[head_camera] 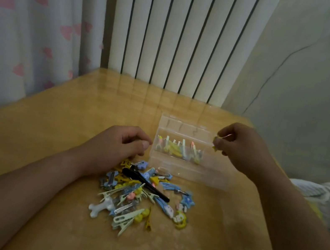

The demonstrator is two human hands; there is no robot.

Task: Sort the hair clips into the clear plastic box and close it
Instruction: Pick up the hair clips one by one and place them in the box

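A clear plastic box (206, 174) stands open on the wooden table, its lid (183, 126) tilted up at the back. Several hair clips (177, 149) lie in its left part. My right hand (241, 147) hovers over the box's right end and pinches a small yellow clip (215, 141). A pile of loose clips (142, 196) in blue, yellow, mint and white lies in front of the box, with a long black clip (145, 182) across it. My left hand (120, 145) rests at the pile's far left edge, fingers loosely curled, holding nothing that I can see.
The wooden table (59, 128) ends at a white ribbed radiator (186, 34) behind. A curtain with pink hearts (29, 24) hangs at the left. Bedding or cloth (322, 192) lies beyond the table's right edge.
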